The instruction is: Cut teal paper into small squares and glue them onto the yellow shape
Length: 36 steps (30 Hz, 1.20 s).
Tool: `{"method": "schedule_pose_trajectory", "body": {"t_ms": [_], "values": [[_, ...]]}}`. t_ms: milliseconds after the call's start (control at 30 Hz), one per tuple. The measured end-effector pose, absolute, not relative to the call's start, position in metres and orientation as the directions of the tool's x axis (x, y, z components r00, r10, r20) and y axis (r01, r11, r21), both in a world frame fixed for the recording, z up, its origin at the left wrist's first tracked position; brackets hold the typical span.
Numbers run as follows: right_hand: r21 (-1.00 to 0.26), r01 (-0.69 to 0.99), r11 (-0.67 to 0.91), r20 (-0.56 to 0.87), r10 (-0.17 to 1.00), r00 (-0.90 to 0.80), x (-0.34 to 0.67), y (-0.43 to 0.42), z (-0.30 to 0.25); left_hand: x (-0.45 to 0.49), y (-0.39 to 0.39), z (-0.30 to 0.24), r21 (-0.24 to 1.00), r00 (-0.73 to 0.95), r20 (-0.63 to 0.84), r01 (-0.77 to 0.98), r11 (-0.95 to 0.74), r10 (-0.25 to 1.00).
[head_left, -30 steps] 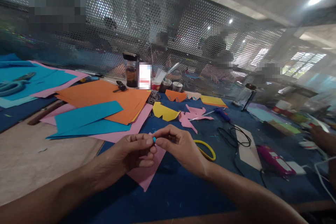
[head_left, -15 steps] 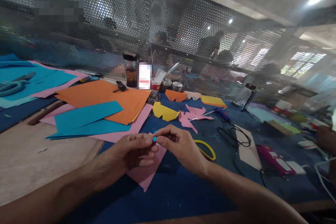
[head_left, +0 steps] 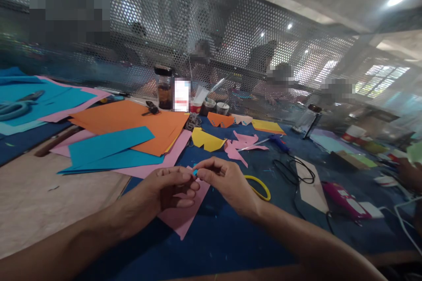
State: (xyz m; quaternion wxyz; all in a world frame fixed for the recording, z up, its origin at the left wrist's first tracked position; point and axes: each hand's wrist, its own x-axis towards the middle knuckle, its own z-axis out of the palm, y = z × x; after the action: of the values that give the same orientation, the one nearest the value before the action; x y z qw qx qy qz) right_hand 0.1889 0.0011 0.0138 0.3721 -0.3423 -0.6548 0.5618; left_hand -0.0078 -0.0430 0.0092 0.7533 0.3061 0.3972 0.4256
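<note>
Centrally: one small blue piece [head_left: 195,172], held between the fingertips where the two hands meet. Right hand [head_left: 227,182]: thumb and forefinger pinched on the piece. Left hand [head_left: 174,184]: thumb and forefinger brought together against it, lower fingers curled; whether these also grip it, one cannot tell. Beneath both hands: one pink sheet [head_left: 183,224], partly covered. Beside the right wrist: one yellow loop [head_left: 265,189], partly hidden. Just beyond the hands: one notched yellow paper [head_left: 207,140] and, right of it, pink cut-outs [head_left: 245,142]. Beyond the left hand: blue paper [head_left: 108,147] lying over orange sheets [head_left: 132,116]. Farther past the hands: one dark-lidded jar [head_left: 165,90], upright. Well right of the right hand: one magenta device [head_left: 344,199].
</note>
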Motion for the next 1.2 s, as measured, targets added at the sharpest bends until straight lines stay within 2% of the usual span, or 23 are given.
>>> {"method": "schedule_pose_trajectory", "body": {"t_ms": [200,333,500,667,900,1200], "values": [[-0.987,0.039,0.155,0.116,0.865,-0.487,0.1888,0.0008,0.0155,-0.0085,-0.0443,0.0095,0.799,0.342,-0.323,-0.401,0.448,0.882],[-0.998,-0.028,0.060,0.066,0.866,-0.496,0.1875,0.0003,0.0140,-0.0096,-0.0412,0.0049,0.848,0.314,-0.289,-0.354,0.394,0.904],[-0.987,-0.135,-0.089,-0.005,0.850,-0.527,0.1872,0.0003,0.0106,-0.0092,-0.0407,0.0063,0.978,0.109,-0.130,-0.148,0.146,0.985],[-0.966,-0.166,-0.199,-0.072,0.822,-0.565,0.1870,-0.0018,0.0124,-0.0077,-0.0440,0.0128,0.996,0.034,0.042,0.077,-0.045,0.999],[-0.961,-0.155,-0.227,-0.098,0.809,-0.580,0.1878,-0.0018,0.0129,-0.0075,-0.0457,0.0131,0.980,0.031,0.109,0.166,-0.112,0.994],[-0.977,-0.114,-0.181,-0.086,0.820,-0.566,0.1877,-0.0022,0.0170,-0.0106,-0.0477,0.0121,0.981,0.044,0.071,0.176,-0.078,0.996]]}}
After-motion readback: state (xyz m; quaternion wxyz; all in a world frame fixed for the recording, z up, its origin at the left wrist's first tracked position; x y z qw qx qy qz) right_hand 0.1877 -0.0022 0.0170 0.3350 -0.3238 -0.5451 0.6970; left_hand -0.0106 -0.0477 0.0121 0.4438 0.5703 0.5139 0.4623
